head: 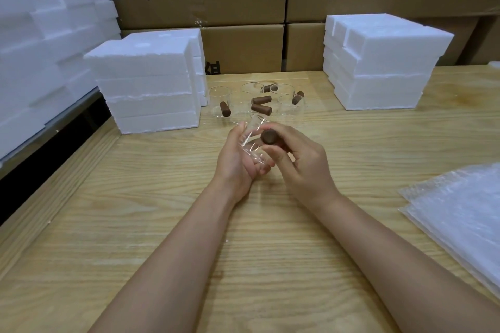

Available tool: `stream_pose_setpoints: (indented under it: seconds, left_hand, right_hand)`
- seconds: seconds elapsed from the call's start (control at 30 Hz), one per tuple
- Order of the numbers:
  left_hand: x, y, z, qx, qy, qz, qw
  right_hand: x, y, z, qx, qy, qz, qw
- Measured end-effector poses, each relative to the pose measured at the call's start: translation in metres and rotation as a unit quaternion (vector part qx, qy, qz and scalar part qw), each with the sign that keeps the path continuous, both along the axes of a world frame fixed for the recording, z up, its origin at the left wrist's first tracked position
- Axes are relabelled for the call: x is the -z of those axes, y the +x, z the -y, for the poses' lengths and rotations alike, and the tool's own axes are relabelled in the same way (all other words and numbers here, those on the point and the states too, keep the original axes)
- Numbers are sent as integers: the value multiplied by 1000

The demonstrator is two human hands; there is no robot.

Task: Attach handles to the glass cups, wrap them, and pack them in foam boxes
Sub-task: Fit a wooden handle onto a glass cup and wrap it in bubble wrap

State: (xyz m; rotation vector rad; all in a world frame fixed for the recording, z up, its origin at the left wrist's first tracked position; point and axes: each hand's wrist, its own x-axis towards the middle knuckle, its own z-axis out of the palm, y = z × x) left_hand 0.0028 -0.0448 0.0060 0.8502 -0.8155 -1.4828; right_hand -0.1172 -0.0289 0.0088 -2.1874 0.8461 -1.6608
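Far to the left of my left grip point(238, 154), white foam blocks point(40, 48) are piled high. Nearer it, beyond and to its left, a stack of foam boxes point(146, 89) sits on the pale wood-grain bench point(162, 211), grainy and rough along the edges. I cannot see into any of them, so I judge nothing is packed yet.

My left grip cradles a clear glass cup point(253, 140) in its curled fingers. The wall is thin and smooth, and the cup is tilted with its mouth away from me. Touching its right side, a brown handle point(269, 137) is pinched in my right grip point(300, 162). It is a short, matte, wood-like cylinder. I judge I am mid-fit on this one, though I cannot tell whether it has seated.

Just beyond both grips, more cups point(292, 108) stand among loose handles point(261, 108), and I cannot tell whether any of those are joined. Most of the attaching looks to be left.

Beyond and to the right of my right grip stands a second stack of foam boxes point(378, 67). Well to its right, nearer me, a flat pile of filmy bubble wrap point(460, 211) lies unused, so wrapping has not begun.
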Motion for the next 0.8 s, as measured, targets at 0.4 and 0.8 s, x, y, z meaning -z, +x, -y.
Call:
stream_pose_setpoints:
  seconds: [0.4,0.8]
  left_hand:
    - [-4,-9,-8,-20,-51,12,998]
    - [6,-12,-13,-89,-202,179,959]
  right_hand:
    - [0,3,4,23,96,142,985]
    - [6,-22,19,214,162,98,958]
